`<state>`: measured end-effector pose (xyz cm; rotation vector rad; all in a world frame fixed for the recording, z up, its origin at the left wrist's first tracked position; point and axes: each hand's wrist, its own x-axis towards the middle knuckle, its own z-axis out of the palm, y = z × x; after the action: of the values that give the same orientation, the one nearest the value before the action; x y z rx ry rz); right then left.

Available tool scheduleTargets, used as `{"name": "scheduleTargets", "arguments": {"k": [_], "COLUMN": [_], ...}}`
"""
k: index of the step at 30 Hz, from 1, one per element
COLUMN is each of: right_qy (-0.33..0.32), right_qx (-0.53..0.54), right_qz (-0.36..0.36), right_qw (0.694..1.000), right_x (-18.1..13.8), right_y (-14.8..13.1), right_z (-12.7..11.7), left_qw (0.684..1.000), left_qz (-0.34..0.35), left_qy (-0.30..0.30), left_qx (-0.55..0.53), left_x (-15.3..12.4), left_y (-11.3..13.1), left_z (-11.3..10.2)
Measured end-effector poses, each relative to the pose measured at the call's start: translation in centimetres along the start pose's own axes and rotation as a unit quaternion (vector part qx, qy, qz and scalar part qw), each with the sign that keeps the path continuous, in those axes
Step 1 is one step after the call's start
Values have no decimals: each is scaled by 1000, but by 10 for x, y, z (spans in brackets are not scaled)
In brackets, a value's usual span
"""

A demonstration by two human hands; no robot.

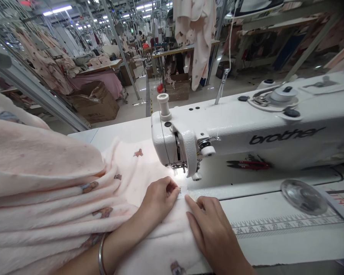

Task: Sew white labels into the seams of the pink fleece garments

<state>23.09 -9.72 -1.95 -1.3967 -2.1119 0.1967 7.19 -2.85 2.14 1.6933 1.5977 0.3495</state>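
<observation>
A pale pink fleece fabric (60, 191) with small bear prints lies bunched over the table's left and runs under the white Brother sewing machine (246, 126). My left hand (159, 198) rests on the fabric just before the needle and presser foot (179, 167), fingertips pinched on the fabric's edge, perhaps with a small white label. A metal bangle circles that wrist. My right hand (210, 225) lies flat on the fabric to the right, index finger stretched toward the same edge.
Red thread snips (248, 164) lie under the machine arm. A round clear dish (304, 196) and a printed ruler strip (286, 225) sit on the table at right. Behind are cardboard boxes (96, 101), hanging pink garments (196, 30) and other work tables.
</observation>
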Motion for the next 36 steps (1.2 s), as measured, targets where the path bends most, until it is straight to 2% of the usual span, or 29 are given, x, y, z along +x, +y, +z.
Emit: {"name": "scheduleTargets", "arguments": {"k": [2, 5, 10, 12, 19, 28, 36], "right_qy": [9, 18, 32, 28, 21, 31, 30], "right_qx": [-11, -17, -9, -5, 1, 4, 5], "right_qz": [-14, -27, -35, -34, -34, -36, -39], "right_qw": [1000, 999, 999, 999, 999, 999, 999], "right_x": [3, 5, 4, 3, 2, 2, 4], "right_y": [-1, -2, -1, 0, 1, 0, 1], "right_z": [-2, -5, -3, -3, -2, -2, -2], "left_qw": [995, 970, 889, 865, 846, 870, 867], "left_qz": [58, 153, 357, 399, 413, 400, 388], "left_qy": [9, 8, -14, -12, -42, -50, -59], "left_qx": [82, 188, 285, 306, 336, 285, 306], "left_x": [-10, -31, -50, -48, -36, -37, -37], "left_y": [3, -3, -28, -33, -28, -34, -35], "left_z": [-9, -20, -18, -14, -14, -17, -17]}}
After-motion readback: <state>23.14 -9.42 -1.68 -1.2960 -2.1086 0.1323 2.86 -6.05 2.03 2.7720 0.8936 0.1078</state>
